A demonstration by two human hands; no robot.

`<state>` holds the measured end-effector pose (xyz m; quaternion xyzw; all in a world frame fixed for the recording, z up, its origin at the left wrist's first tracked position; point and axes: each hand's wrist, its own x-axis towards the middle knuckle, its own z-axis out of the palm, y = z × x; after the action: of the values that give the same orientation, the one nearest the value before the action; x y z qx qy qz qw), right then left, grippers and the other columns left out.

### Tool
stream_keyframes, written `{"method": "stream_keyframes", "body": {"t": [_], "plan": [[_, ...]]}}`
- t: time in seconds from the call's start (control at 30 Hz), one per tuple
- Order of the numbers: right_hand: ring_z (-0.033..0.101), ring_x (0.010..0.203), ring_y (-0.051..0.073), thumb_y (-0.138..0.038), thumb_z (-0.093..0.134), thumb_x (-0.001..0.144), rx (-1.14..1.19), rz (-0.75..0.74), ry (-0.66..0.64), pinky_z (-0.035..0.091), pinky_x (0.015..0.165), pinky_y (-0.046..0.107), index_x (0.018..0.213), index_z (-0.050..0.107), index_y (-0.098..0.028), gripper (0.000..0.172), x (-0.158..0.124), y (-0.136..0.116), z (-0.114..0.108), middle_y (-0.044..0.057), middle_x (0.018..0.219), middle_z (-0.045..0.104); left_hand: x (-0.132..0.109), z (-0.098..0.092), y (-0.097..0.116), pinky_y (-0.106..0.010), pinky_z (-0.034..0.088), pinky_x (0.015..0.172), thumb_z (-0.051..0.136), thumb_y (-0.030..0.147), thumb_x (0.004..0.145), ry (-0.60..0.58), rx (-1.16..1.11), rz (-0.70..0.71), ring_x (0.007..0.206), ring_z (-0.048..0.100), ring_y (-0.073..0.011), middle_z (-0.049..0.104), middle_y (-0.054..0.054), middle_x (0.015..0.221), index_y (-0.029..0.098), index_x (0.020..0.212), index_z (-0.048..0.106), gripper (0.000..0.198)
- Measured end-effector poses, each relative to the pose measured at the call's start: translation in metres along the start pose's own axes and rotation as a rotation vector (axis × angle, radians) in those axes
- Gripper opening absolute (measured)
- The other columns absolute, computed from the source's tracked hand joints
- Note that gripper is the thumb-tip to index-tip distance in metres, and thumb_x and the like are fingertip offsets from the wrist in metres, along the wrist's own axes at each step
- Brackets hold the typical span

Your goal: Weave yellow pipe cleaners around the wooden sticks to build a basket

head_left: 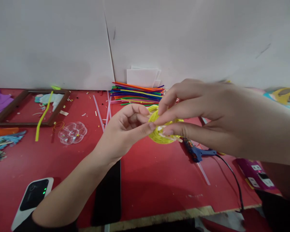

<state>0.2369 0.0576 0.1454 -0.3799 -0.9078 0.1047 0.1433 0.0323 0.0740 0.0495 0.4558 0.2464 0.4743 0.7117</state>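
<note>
A round yellow woven piece (pixel 160 137) with pale sticks in it is held up over the red table, in the middle of the view. My left hand (pixel 129 129) pinches its left edge between thumb and fingers. From the right, my right hand (pixel 195 112) reaches across it, with the fingertips on its upper and right parts. The hand and fingers hide much of the yellow piece's top and right side. A small whitish patch shows at its centre, between the fingertips.
Coloured pipe cleaners (pixel 137 93) lie at the back by white cards (pixel 142 76). A blue glue gun (pixel 199 153) with a black cable lies right, near a purple power strip (pixel 256 175). Left are a brown frame (pixel 21 124), a clear bead tray (pixel 72 132), a black phone (pixel 107 193) and a white device (pixel 33 196).
</note>
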Motion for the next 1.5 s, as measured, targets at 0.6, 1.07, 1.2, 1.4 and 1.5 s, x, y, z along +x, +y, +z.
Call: {"method": "stream_keyframes", "body": {"t": [0.6,1.07,1.2,1.4,1.5], "plan": [[0.072,0.1,0.023,-0.032,0.06,0.1,-0.022,-0.073,0.106,0.058,0.083,0.035,0.101,0.078,-0.032,0.018,-0.007,-0.001,-0.001,0.001,0.113,0.075,-0.003,0.004,0.002,-0.022,0.056,0.065,0.09,0.02,0.076,0.04,0.139,0.074,0.066,0.066,-0.0101,0.071,0.005,0.074,0.021,0.091,0.064,0.03],[0.061,0.073,0.015,-0.031,0.059,0.093,0.011,-0.074,-0.153,0.039,0.064,0.031,0.088,0.078,-0.025,0.02,0.007,0.018,0.006,0.003,0.1,0.076,-0.007,0.004,0.002,-0.027,0.048,0.062,0.088,0.027,0.079,-0.108,0.306,0.003,0.071,0.063,-0.014,0.068,0.002,0.082,0.023,0.09,0.062,0.028],[0.056,0.07,0.014,-0.024,0.058,0.092,0.016,-0.129,-0.302,0.037,0.065,0.03,0.082,0.076,-0.024,0.021,0.011,0.021,0.004,0.003,0.096,0.072,-0.007,0.002,-0.003,-0.028,0.052,0.069,0.084,0.029,0.084,-0.159,0.373,-0.031,0.076,0.066,-0.0152,0.069,-0.001,0.084,0.021,0.092,0.061,0.026],[0.054,0.066,0.013,-0.017,0.058,0.09,0.046,-0.138,-0.383,0.035,0.062,0.031,0.075,0.072,-0.023,0.021,0.015,0.018,0.001,0.002,0.086,0.071,-0.005,-0.004,-0.008,-0.028,0.052,0.073,0.081,0.03,0.087,-0.237,0.358,-0.091,0.083,0.067,-0.016,0.07,-0.004,0.092,0.02,0.095,0.06,0.025],[0.054,0.065,0.012,-0.016,0.058,0.088,0.053,-0.127,-0.402,0.035,0.061,0.029,0.075,0.072,-0.023,0.021,0.016,0.018,0.0,0.001,0.086,0.071,-0.005,-0.004,-0.007,-0.03,0.053,0.078,0.078,0.03,0.09,-0.26,0.319,-0.112,0.086,0.068,-0.0168,0.07,-0.004,0.094,0.02,0.095,0.059,0.022]]}}
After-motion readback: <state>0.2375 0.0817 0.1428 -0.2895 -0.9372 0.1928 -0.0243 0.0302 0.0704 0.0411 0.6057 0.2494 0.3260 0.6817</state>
